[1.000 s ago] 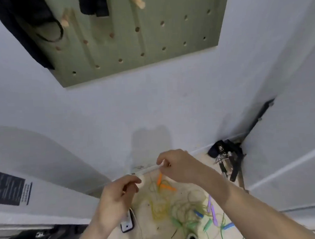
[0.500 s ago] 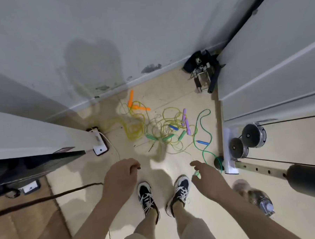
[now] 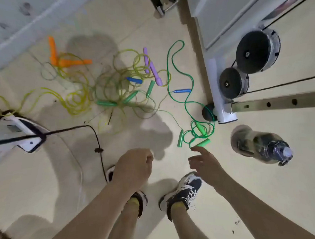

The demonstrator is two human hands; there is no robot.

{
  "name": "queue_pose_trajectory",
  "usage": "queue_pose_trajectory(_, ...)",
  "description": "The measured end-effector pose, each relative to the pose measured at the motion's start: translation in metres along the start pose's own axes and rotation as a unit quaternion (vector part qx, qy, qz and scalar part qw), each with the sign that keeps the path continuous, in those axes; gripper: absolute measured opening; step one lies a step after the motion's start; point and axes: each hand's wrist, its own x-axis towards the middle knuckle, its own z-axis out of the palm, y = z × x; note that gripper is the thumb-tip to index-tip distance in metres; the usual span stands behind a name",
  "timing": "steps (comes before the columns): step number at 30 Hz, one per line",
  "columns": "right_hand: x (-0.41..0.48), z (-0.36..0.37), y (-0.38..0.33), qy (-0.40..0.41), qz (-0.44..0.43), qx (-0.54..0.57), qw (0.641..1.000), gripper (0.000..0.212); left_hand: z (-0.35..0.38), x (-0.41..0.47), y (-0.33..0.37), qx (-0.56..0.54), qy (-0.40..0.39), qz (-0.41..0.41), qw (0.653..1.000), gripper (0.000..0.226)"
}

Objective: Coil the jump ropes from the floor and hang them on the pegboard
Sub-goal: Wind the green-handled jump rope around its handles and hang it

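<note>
Several jump ropes lie tangled on the beige floor. They include yellow cord [image 3: 75,103] with orange handles [image 3: 75,62], purple handles [image 3: 156,73], blue handles [image 3: 182,91] and teal handles [image 3: 106,103]. A bright green rope [image 3: 170,63] runs down to a small heap with light green handles [image 3: 202,143] just in front of my feet. My right hand [image 3: 204,164] hovers with relaxed, spread fingers, its fingertips a little short of the nearest green handle. My left hand [image 3: 133,166] is curled into a fist with nothing visible in it. The pegboard is out of view.
A clear water bottle [image 3: 260,146] lies on the floor at the right. A gym machine with black pulleys [image 3: 257,50] and a white base [image 3: 223,105] stands behind it. A black cable [image 3: 97,140] and a white machine foot [image 3: 24,130] sit at the left. My shoes [image 3: 182,193] are below my hands.
The view swung down from the wall and pegboard to the floor. Both hands dropped from holding a white rope and now hold nothing; the right one moved nearer the green handles.
</note>
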Motion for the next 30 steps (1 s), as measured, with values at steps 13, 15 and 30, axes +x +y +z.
queue_pose_trajectory(13, 0.213, 0.018, 0.131, -0.026, 0.032, 0.107, 0.993, 0.049, 0.268, 0.224, 0.018, 0.119, -0.027, 0.083, 0.989, 0.033)
queue_pose_trajectory(15, 0.223, 0.025, 0.131, -0.044, 0.06, 0.155, 0.985, 0.045, 0.29, 0.248, 0.014, 0.125, -0.01, 0.072, 0.989, 0.03)
queue_pose_trajectory(30, 0.038, -0.066, -0.052, -0.214, 0.009, 0.549, 0.808, 0.025, 0.098, 0.033, 0.07, -0.128, -0.113, 0.022, 0.985, 0.034)
